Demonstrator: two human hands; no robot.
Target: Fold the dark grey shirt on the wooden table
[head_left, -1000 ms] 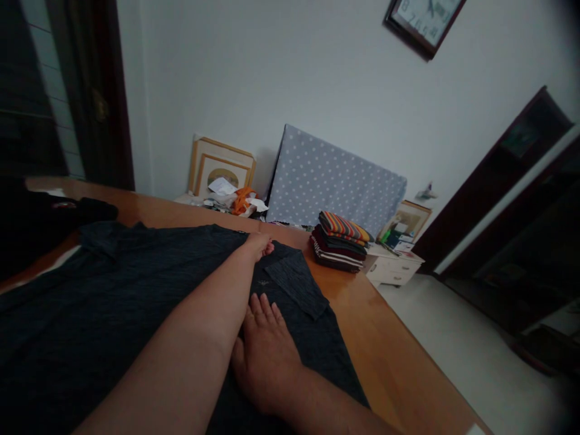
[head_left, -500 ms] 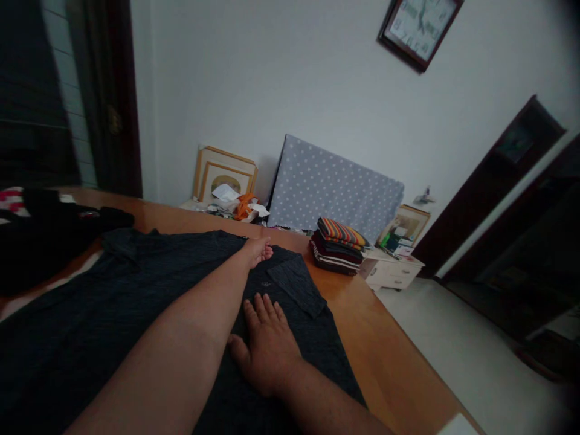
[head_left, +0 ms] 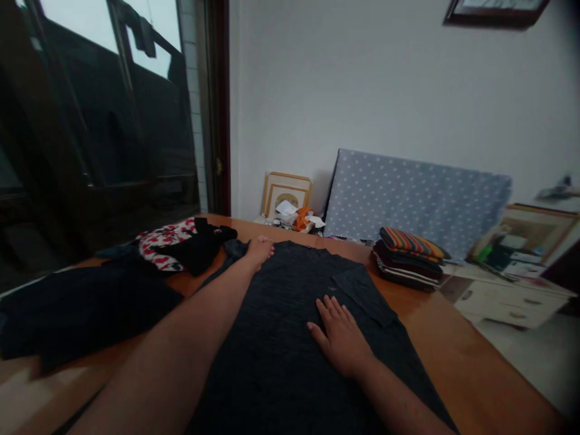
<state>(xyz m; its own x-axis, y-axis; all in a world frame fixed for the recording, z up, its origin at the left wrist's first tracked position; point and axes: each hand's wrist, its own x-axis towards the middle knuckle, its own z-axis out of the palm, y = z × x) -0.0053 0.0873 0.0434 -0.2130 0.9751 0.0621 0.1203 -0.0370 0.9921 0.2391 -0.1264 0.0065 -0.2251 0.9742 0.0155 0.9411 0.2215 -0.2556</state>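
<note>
A dark grey T-shirt (head_left: 290, 326) lies spread on the wooden table, its collar toward the far edge. At its left shoulder is my left hand (head_left: 260, 251), fingers curled closed on the cloth; the fingertips are partly hidden. My right hand (head_left: 343, 341) rests flat on the chest of the shirt, fingers stretched out, just below a small logo. The right sleeve (head_left: 365, 296) lies folded inward across the front.
A folded stack of clothes (head_left: 408, 260), striped on top, sits at the table's far right. To the left lie dark garments (head_left: 86, 314) and a red-and-white patterned cloth (head_left: 165, 244). Beyond the table are a polka-dot cover (head_left: 408, 193), a framed picture (head_left: 286, 190) and white drawers (head_left: 507, 299).
My view has turned left and levelled, bringing in the window and left-hand clothes. My left hand has shifted from beside the collar to the shirt's left shoulder. My right hand stays flat on the chest.
</note>
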